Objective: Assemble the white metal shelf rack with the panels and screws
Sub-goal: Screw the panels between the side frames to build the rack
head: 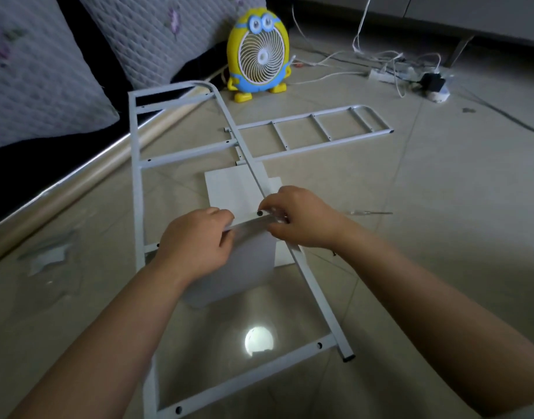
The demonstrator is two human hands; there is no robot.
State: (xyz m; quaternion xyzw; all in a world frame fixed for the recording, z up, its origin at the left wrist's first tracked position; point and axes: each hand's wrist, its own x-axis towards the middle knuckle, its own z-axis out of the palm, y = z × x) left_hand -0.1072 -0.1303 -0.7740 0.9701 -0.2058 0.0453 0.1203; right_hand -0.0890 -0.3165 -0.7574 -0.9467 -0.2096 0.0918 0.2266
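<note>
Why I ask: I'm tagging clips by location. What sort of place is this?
Probably a living room at home: quilted cushions, a cartoon fan and a power strip on the tiled floor.

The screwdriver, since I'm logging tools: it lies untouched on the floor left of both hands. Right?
Not quite. The head view shows the screwdriver lying untouched on the floor, but to the right of both hands: the left hand and the right hand grip the white panel.

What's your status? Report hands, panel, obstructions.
Left hand grips panel top edge. Right hand pinches same edge at side frame rail. Screwdriver on floor, right, untouched. Spare panels lie beneath.
</note>
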